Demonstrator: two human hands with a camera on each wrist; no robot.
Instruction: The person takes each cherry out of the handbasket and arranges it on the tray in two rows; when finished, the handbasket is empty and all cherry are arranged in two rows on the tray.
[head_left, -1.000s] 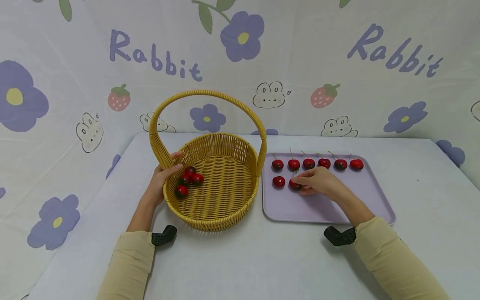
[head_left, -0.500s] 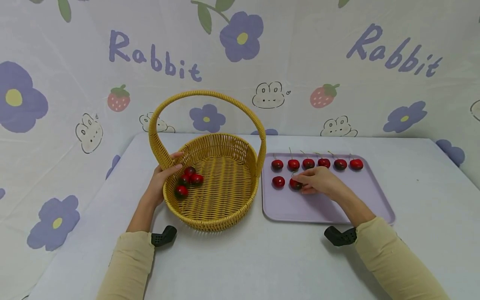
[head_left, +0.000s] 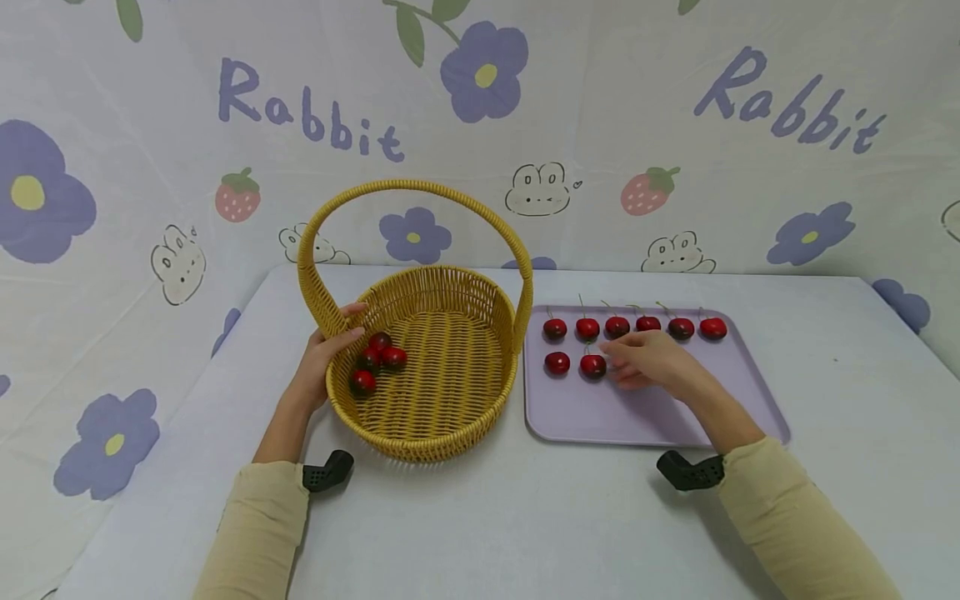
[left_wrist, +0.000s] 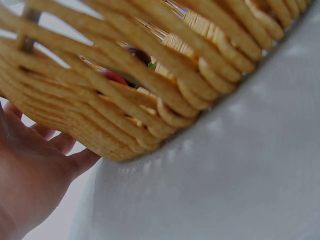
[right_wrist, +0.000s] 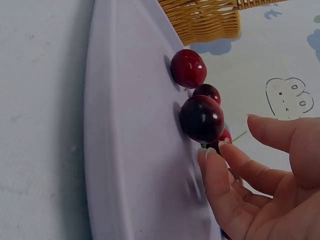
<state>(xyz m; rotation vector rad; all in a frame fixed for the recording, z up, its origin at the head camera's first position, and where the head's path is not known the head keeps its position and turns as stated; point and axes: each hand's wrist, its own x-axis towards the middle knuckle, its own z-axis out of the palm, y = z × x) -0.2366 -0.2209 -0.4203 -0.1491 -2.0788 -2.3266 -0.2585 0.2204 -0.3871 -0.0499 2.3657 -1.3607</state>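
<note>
A yellow wicker basket (head_left: pixel 431 451) with a tall handle stands left of centre. My left hand (head_left: pixel 311 375) holds its left side, thumb over the rim by the handle's foot; the left wrist view shows fingers (left_wrist: pixel 62 142) against the woven wall. Several dark red cherries (head_left: pixel 393 358) lie inside, at its left. My right hand (head_left: pixel 652 362) is over a lilac tray (head_left: pixel 600 421), just right of a cherry (head_left: pixel 592 367) in the front row. In the right wrist view, thumb and fingers are apart with nothing between them, the fingertips close to that cherry (right_wrist: pixel 201 119).
Along the tray's back edge runs a row of several stemmed cherries (head_left: pixel 681 328). One more cherry (head_left: pixel 557 363) sits at the left of the front row. A white cloth covers the table (head_left: pixel 480 533), and a printed curtain (head_left: pixel 585 108) hangs behind.
The right hand has let go of the second front-row cherry and drawn a little to the right, its thumb and fingers parting. The cherry stays on the tray. Left hand and basket are unmoved.
</note>
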